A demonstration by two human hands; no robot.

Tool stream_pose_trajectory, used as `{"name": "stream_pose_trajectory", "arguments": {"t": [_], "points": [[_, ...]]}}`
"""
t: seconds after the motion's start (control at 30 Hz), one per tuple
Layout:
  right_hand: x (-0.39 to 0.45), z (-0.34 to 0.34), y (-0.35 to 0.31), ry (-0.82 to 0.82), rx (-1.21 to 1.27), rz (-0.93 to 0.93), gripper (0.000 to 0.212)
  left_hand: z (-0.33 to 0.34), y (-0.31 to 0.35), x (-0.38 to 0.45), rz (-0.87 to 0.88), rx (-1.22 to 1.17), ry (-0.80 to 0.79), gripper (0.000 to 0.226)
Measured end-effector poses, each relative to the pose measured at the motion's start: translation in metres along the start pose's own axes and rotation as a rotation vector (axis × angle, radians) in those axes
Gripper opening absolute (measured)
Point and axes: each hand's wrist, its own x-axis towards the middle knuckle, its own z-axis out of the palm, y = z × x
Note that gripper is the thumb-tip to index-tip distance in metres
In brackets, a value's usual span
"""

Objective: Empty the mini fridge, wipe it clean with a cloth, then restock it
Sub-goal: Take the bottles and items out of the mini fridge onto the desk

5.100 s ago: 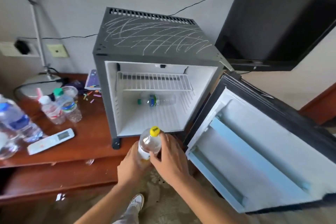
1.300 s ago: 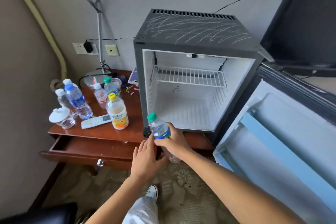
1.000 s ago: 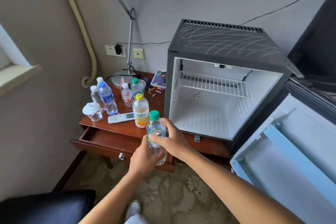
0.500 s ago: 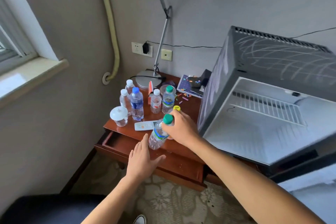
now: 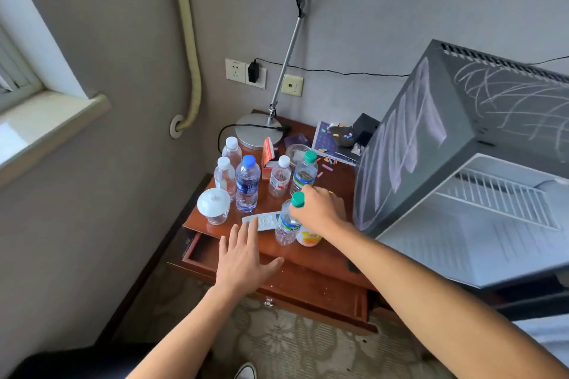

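My right hand (image 5: pixel 318 210) grips the neck of a green-capped water bottle (image 5: pixel 287 226) that stands on the wooden side table (image 5: pixel 320 255), beside an orange juice bottle (image 5: pixel 308 237) mostly hidden by that hand. My left hand (image 5: pixel 244 261) hovers open, fingers spread, over the table's front edge and open drawer. The grey mini fridge (image 5: pixel 431 144) stands on the right with its white inside bare apart from a wire shelf (image 5: pixel 502 197). No cloth is in view.
Several water bottles (image 5: pixel 247 183), a lidded glass cup (image 5: pixel 214 205), a white remote (image 5: pixel 261 220) and a lamp base (image 5: pixel 258 131) crowd the table. An open drawer (image 5: pixel 277 283) juts out below. A wall and window sill lie to the left.
The green-capped bottle has gone from tilted in the air to upright on the table next to the juice bottle. My left hand has stayed low and open. The view has swung left.
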Motion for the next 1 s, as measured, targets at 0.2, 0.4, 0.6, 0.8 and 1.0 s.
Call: {"name": "stream_pose_trajectory", "arguments": {"t": [0.2, 0.4, 0.6, 0.8, 1.0], "points": [[0.002, 0.007, 0.001, -0.009, -0.061, -0.019, 0.04, 0.0, -0.001, 0.016, 0.029, -0.003, -0.019, 0.112], [0.001, 0.01, 0.0, 0.0, -0.076, -0.037, 0.042, -0.004, 0.001, 0.025, 0.074, 0.011, -0.007, 0.111], [-0.004, 0.008, -0.002, -0.003, -0.08, -0.037, 0.044, -0.003, -0.001, 0.025, 0.083, 0.026, -0.018, 0.111], [-0.009, 0.006, -0.002, -0.002, -0.078, -0.034, 0.051, -0.002, 0.001, 0.021, 0.099, 0.027, -0.015, 0.112], [-0.019, 0.004, 0.006, 0.091, -0.102, -0.059, 0.053, -0.004, 0.002, 0.015, 0.12, 0.07, 0.0, 0.111]]}}
